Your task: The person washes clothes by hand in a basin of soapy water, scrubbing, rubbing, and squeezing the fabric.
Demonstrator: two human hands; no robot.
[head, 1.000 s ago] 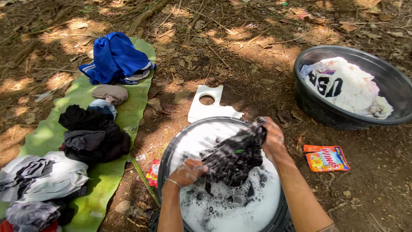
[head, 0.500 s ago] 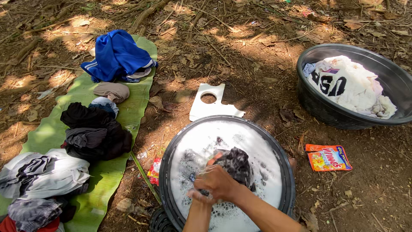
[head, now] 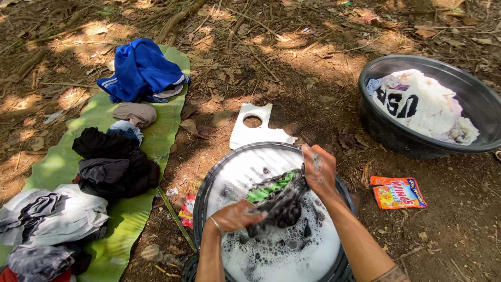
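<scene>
A wet black and green garment (head: 279,197) is stretched over a round black basin (head: 204,184) full of soapy foam. My left hand (head: 235,215) grips its near end just above the suds. My right hand (head: 319,169), covered in foam, holds its far end higher, near the basin's right rim. Both forearms reach in from the bottom edge.
A second black basin (head: 383,129) at the right holds white washed clothes (head: 422,104). On a green mat (head: 167,120) at the left lie a blue jacket (head: 140,69), dark clothes (head: 112,162) and pale ones. An orange packet (head: 399,192) and a white board (head: 255,128) lie on the dirt.
My hands were bunched together in the suds half a second ago. They have moved apart again, drawing the garment out between them, and its green part now shows.
</scene>
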